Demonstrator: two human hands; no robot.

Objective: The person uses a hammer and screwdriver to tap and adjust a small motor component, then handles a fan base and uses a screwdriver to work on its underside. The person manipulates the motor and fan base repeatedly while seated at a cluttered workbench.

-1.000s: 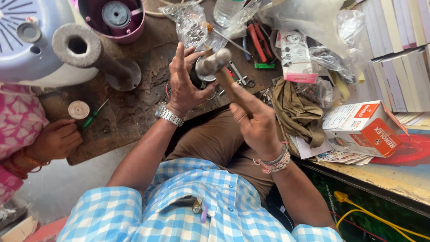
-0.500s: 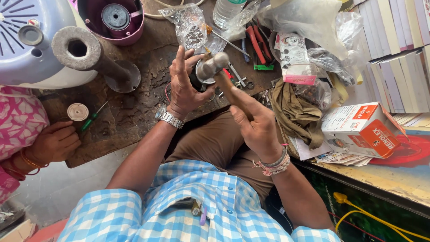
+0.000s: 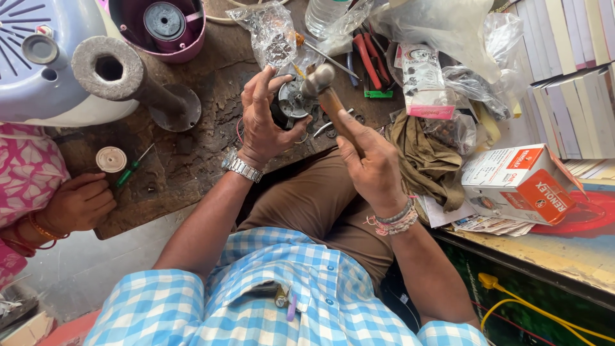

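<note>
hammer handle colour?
Brown wood; the hammer is gripped by the right hand. Head view, the only one.

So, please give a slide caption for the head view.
Right hand raises a hammer over a round metal part steadied by the left hand.

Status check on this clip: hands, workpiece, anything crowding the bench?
Right hand gripping hammer. Left hand steadying round metal part on bench. Another person's hand rests nearby by green screwdriver; clutter around.
</note>
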